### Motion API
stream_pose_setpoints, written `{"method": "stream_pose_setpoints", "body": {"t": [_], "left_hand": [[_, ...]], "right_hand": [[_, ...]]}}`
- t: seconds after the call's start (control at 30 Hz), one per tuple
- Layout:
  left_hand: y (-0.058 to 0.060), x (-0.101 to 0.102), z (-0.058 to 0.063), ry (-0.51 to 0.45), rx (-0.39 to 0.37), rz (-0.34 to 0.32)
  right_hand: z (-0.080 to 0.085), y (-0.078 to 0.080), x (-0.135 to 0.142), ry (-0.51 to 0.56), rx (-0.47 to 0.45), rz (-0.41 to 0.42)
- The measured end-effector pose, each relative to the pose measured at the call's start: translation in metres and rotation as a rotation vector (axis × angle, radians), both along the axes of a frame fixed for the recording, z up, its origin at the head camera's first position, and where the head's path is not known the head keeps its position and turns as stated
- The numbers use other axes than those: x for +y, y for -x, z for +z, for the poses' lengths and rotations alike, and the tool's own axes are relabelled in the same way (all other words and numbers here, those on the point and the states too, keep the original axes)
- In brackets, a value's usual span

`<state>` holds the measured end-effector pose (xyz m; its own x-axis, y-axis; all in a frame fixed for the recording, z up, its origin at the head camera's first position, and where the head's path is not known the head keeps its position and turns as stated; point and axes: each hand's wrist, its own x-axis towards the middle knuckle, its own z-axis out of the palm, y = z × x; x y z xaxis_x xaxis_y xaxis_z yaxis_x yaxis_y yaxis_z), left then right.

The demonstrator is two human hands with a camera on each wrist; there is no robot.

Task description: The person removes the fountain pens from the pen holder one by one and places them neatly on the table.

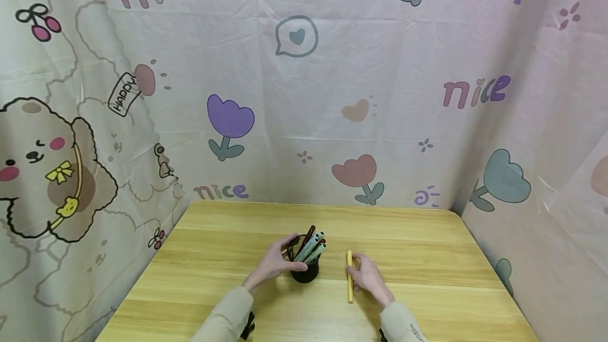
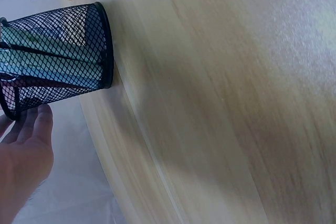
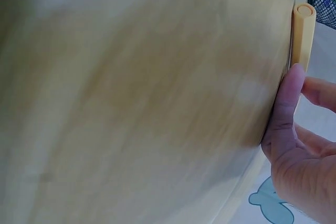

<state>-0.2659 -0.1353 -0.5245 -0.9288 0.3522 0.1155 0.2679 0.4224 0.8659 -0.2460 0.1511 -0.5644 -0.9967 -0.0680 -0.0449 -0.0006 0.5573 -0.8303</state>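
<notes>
A black mesh pen holder (image 1: 305, 275) stands upright on the table, with several pens in pale blue, pale green and dark red (image 1: 311, 247) leaning out of its top. My left hand (image 1: 275, 260) grips it from the left near the rim, thumb across the front and fingers behind; in the left wrist view those fingers (image 2: 42, 124) touch the mesh. To the right of the holder, my right hand (image 1: 368, 277) pinches a yellow pen (image 1: 350, 293) between thumb and fingers. The pen's round end (image 3: 305, 10) shows in the right wrist view. Whether it touches the table I cannot tell.
The wooden table (image 1: 228, 236) has its far edge against a patterned cloth backdrop (image 1: 294, 99), and more cloth hangs along the left and right sides. Both forearms reach in from the near edge in beige sleeves (image 1: 228, 313).
</notes>
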Motion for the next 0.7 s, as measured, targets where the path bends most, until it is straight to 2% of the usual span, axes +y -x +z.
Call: {"method": "stream_pose_setpoints", "body": {"t": [0.7], "left_hand": [[-0.0007, 0.0004, 0.0007, -0.011, 0.004, -0.005]], "right_hand": [[-0.0003, -0.0011, 0.0021, 0.010, -0.017, 0.004]]}}
